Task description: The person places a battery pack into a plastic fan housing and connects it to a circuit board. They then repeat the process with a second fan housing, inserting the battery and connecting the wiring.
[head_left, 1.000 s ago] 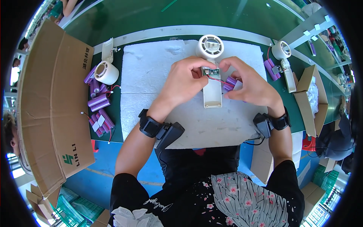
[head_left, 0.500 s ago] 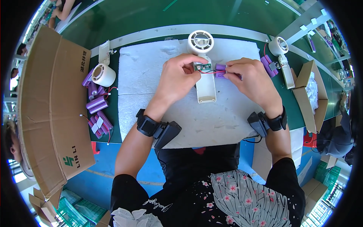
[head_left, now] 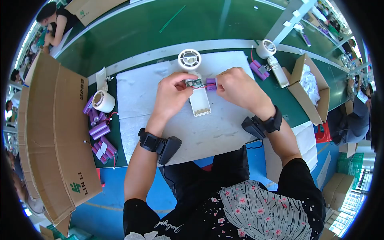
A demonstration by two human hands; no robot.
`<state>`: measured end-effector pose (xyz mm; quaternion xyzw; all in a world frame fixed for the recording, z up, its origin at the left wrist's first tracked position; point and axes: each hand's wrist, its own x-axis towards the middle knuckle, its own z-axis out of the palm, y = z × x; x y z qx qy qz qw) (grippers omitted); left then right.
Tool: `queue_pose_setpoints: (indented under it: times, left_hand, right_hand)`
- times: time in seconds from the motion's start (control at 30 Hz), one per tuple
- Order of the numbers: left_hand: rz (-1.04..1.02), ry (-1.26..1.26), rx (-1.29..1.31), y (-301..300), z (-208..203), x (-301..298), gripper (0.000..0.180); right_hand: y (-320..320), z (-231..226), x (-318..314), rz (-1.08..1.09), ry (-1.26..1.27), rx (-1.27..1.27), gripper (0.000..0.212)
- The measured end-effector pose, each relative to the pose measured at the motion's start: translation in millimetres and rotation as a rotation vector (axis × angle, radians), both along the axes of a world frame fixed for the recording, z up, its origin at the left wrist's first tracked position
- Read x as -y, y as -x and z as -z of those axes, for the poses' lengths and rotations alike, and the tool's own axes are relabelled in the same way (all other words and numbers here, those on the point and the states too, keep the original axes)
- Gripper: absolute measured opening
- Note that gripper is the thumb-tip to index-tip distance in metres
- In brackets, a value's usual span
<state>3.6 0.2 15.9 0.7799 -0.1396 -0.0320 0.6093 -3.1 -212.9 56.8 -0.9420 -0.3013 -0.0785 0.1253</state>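
A white handheld fan [head_left: 200, 103] lies on the padded sheet, its round grille head [head_left: 189, 60] at the far end and its handle shell uncovered. My left hand [head_left: 171, 97] holds a small green circuit board [head_left: 195, 83] between thumb and forefinger over the upper handle. Red and dark wires run from the board toward a purple battery pack [head_left: 211, 84] just right of the handle. My right hand [head_left: 242, 90] is closed at the pack's right end, and its fingers hide that end. Each wrist wears a black strap with a device.
White padding [head_left: 160, 132] covers the work area. At left, several purple battery packs [head_left: 100, 130] and a white fan head [head_left: 103, 101] lie beside a tall cardboard box [head_left: 60, 132]. Another fan [head_left: 278, 72] and an open carton [head_left: 320, 100] are at right. A co-worker [head_left: 60, 24] sits far left.
The view has shifted, so the fan and hands appear farther left and lower. My right-hand fingers now look more curled at the battery pack; my left hand keeps its pinch at the board.
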Motion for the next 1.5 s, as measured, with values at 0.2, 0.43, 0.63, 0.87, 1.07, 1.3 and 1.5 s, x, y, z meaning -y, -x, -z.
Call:
queue_pose_setpoints:
  times: [0.2,0.43,0.63,0.87,1.07,1.3,1.5]
  left_hand:
    - [0.007,0.013,-0.007,0,1,0,0.033]
    - [0.012,-0.014,0.008,-1,0,-1,0.033]
    - [0.011,-0.003,0.011,-2,1,0,0.033]
    - [0.014,0.012,0.038,-2,4,1,0.033]
    - [0.02,-0.02,0.015,0,3,-4,0.034]
    - [0.01,-0.05,0.007,-1,-3,2,0.035]
    - [-0.009,-0.004,0.016,-3,8,-4,0.033]
  right_hand:
    - [5,-14,7,-0.011,-0.108,-0.116,0.008]
    - [1,-5,6,-0.032,-0.067,-0.024,0.006]
    - [8,-2,3,-0.031,-0.118,0.003,0.005]
    - [5,11,7,0.004,-0.101,0.028,0.01]
    - [16,-27,70,0.256,-0.254,-0.028,0.013]
    - [47,-61,187,0.725,-0.305,0.017,0.016]
    - [43,-37,50,0.273,-0.349,-0.14,0.017]
